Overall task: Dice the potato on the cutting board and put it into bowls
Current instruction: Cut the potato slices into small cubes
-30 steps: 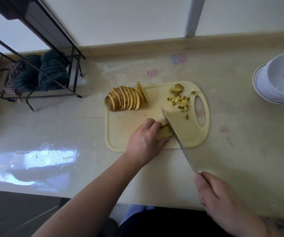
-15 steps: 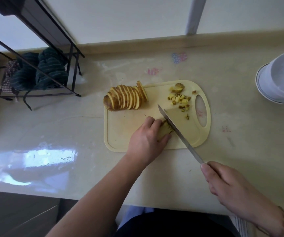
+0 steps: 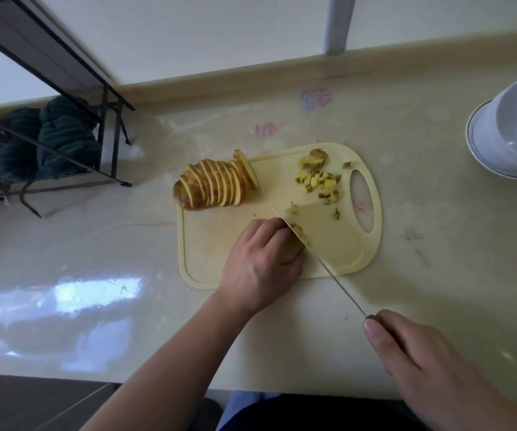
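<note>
On the counter (image 3: 126, 244) we see the board (image 3: 207, 244) | bowls (image 3: 512, 126) far right | sliced potato (image 3: 216, 185) at board's back-left | our left hand (image 3: 260, 262) pinches a slice (image 3: 293, 251) | right hand (image 3: 431, 362) grips knife (image 3: 310, 247) | dice (image 3: 322, 183) by handle hole

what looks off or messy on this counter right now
Little stands out. A few potato bits lie apart from the diced pile on the cutting board. The sliced potato hangs over the board's far left corner. The bowls sit tilted on the counter.
</note>
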`<state>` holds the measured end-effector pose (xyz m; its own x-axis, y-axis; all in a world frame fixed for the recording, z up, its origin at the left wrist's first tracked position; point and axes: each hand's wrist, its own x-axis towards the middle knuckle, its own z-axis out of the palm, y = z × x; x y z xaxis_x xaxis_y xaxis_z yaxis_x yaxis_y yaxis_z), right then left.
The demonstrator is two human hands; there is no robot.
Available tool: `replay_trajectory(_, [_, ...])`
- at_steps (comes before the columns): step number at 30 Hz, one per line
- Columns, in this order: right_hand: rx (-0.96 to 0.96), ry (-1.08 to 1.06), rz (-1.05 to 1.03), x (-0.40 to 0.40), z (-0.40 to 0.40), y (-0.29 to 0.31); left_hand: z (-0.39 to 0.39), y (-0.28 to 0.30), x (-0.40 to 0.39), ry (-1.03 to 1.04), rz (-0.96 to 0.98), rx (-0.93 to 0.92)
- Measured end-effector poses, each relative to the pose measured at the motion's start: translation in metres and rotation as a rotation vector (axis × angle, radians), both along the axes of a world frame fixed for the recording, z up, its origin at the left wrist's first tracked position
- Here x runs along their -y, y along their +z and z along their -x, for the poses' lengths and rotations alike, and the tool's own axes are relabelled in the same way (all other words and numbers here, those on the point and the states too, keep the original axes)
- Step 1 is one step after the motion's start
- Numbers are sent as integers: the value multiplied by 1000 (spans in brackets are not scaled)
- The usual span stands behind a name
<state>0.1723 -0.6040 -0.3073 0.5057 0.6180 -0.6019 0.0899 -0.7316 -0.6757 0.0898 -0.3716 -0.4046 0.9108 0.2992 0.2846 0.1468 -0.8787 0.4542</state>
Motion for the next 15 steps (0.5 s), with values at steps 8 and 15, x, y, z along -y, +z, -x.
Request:
replay_trajectory(8, [-3,31,6,2,-1,-2,-4,-5,0,-35,69,57])
replay_trajectory(15, [78,36,-3,-9,-3,-10,-4,-7,0,-41,114,64])
